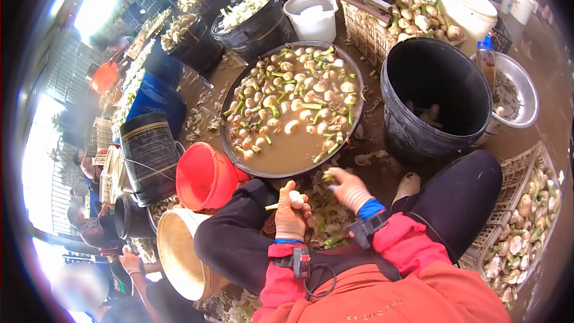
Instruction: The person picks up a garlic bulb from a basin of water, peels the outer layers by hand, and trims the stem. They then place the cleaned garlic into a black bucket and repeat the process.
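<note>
My left hand [290,216] is closed round a peeled white garlic bulb [296,198], whose pale green stem sticks out to the left. Close by on the right, my right hand [349,190] has its fingers pinched on something small, dark and yellowish [327,177] that I cannot make out. Just beyond both hands lies a wide round basin [360,103] of muddy water, where many bulbs with cut green stems float. Loose peelings [327,218] cover the ground below my hands, between my legs.
A large black bucket [397,107] with a few bulbs inside stands right of the basin. Left are a red bucket [200,176] and a cream bucket [179,251]. A crate [502,203] of bulbs sits at my right knee. Another person's hand [130,260] shows lower left.
</note>
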The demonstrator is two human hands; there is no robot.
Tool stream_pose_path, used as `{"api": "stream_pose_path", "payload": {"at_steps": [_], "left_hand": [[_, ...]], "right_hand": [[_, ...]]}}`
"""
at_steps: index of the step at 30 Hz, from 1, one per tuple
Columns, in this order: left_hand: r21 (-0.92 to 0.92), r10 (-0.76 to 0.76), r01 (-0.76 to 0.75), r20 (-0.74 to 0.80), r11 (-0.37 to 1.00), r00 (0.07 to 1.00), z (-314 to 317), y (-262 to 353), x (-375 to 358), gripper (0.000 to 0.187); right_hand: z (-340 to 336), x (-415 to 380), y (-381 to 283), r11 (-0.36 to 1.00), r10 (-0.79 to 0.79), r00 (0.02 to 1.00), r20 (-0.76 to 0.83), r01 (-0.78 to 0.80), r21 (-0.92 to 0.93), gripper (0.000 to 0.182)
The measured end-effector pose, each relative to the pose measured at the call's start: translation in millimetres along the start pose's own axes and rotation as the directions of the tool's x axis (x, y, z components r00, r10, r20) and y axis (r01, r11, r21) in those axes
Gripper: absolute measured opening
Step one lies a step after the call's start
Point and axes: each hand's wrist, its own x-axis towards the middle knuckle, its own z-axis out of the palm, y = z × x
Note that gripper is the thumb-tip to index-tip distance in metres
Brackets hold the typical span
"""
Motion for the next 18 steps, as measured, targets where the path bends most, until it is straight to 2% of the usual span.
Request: {"api": "stream_pose_path", "payload": {"at_steps": [1, 2, 3, 5, 6, 7, 8, 9, 10, 12, 14, 16, 18], "left_hand": [[-0.004, 0.000, 0.000, 0.000, 1.000, 1.000, -3.7, -4.0, 3.2, 0.047], [-0.004, -0.003, 0.003, -0.036, 1.000, 0.999, -9.8, -9.4, 5.4, 0.049], [-0.001, -0.006, 0.006, -0.071, 1.000, 0.997, -15.8, -14.2, 8.0, 0.050], [0.011, -0.023, 0.024, -0.095, 1.000, 0.995, -17.1, -19.6, 10.3, 0.051], [0.094, -0.013, 0.029, -0.164, 0.995, 0.986, -10.8, -21.3, 7.6, 0.053], [0.177, 0.004, 0.039, -0.231, 0.983, 0.973, -6.2, -23.0, 6.6, 0.055], [0.253, 0.024, 0.028, -0.201, 0.967, 0.979, -11.7, -30.2, 13.0, 0.055], [0.234, 0.059, -0.010, -0.205, 0.972, 0.977, -4.0, -33.0, 10.2, 0.045], [0.293, 0.067, -0.005, -0.203, 0.956, 0.977, -4.8, -35.9, 10.8, 0.045], [0.351, 0.074, 0.002, -0.201, 0.936, 0.977, -9.5, -43.4, 13.5, 0.045], [0.442, 0.105, -0.010, -0.192, 0.897, 0.976, -13.7, -50.5, 17.2, 0.054], [0.380, 0.075, -0.006, -0.168, 0.925, 0.983, -11.8, -45.4, 14.8, 0.051], [0.252, 0.019, 0.012, -0.118, 0.968, 0.993, -12.4, -39.6, 12.4, 0.048]], "right_hand": [[1.4, -6.8, -17.8, 0.990, -0.115, 0.993, 0.016, 0.116, -0.086, 0.045], [-1.0, -10.6, -33.7, 0.990, 0.029, 0.985, 0.171, -0.051, 0.128, 0.048], [-2.5, -14.6, -48.8, 0.979, 0.025, 0.981, 0.190, -0.062, 0.194, 0.048], [-1.2, -19.5, -65.1, 0.990, -0.082, 0.986, 0.146, 0.064, 0.127, 0.049], [-1.8, -24.2, -74.1, 0.993, -0.077, 0.985, 0.155, 0.063, 0.097, 0.049], [-3.9, -26.3, -81.6, 0.998, -0.052, 0.975, 0.216, 0.046, 0.031, 0.052], [1.6, -26.2, -80.9, 0.997, -0.051, 0.973, 0.225, 0.061, -0.038, 0.054], [4.6, -26.4, -83.6, 0.992, -0.047, 0.971, 0.234, 0.074, -0.107, 0.056], [6.2, -26.7, -85.7, 0.992, -0.043, 0.971, 0.233, 0.070, -0.106, 0.056], [6.2, -26.8, -90.5, 0.967, 0.074, 0.954, 0.292, 0.004, -0.256, 0.056], [3.6, -25.4, -89.1, 0.967, 0.087, 0.944, 0.319, -0.003, -0.254, 0.055], [5.4, -24.2, -82.5, 0.968, 0.099, 0.933, 0.347, -0.010, -0.251, 0.055], [18.4, -19.6, -62.0, 0.991, 0.134, 0.966, 0.222, -0.124, -0.057, 0.049]]}}
